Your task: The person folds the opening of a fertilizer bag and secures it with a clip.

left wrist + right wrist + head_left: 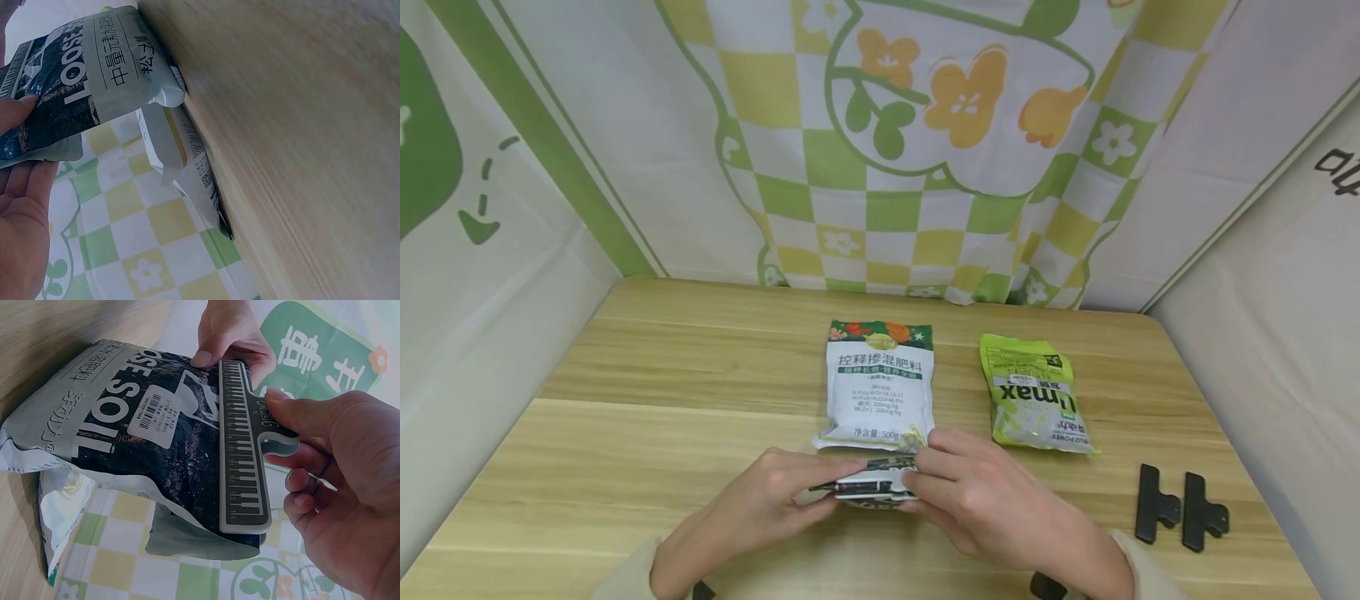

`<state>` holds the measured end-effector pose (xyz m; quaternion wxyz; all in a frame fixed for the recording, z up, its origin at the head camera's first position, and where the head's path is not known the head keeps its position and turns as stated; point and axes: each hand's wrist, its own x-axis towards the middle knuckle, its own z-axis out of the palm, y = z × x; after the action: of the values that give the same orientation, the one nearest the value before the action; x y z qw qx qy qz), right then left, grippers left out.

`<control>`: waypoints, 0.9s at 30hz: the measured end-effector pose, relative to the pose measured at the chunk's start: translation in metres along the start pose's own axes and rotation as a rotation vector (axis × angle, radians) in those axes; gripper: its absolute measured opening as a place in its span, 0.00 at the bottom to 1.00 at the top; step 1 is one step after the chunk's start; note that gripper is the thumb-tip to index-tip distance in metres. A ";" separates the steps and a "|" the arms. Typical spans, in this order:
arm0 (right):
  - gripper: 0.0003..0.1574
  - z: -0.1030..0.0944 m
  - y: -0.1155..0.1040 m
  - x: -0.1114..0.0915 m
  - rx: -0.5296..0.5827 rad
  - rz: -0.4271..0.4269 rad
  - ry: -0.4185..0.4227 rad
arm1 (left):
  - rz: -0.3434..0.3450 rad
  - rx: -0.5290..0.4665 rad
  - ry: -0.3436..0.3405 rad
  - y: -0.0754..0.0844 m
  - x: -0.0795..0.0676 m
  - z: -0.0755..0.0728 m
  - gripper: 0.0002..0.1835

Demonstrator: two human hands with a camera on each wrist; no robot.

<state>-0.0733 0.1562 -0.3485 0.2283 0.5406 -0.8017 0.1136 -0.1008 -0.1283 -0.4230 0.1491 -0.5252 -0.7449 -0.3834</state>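
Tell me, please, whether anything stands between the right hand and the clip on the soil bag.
Nothing visible does: in the right wrist view, the right hand has its thumb on the clip, which lies across the soil bag. The left hand grips the bag near one end of the clip, not between them.

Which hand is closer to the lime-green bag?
Right. In the head view, the right hand is below and left of the lime-green bag; the left hand is farther left.

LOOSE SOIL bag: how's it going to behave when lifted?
The soil bag will likely flex: its corner curls. Probably hefty rather than airy, since the body bulges. Perhaps slippery, as the film looks smooth.
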 end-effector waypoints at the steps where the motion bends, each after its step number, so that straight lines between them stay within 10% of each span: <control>1: 0.10 0.000 0.000 0.000 0.001 0.000 -0.002 | -0.004 0.000 -0.001 0.000 0.000 0.000 0.32; 27: 0.07 0.003 0.002 0.002 0.085 0.046 -0.041 | -0.005 -0.008 0.000 -0.002 -0.001 0.002 0.30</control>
<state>-0.0760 0.1543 -0.3500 0.1860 0.5336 -0.8128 0.1415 -0.1016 -0.1279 -0.4252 0.1463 -0.5240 -0.7446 -0.3868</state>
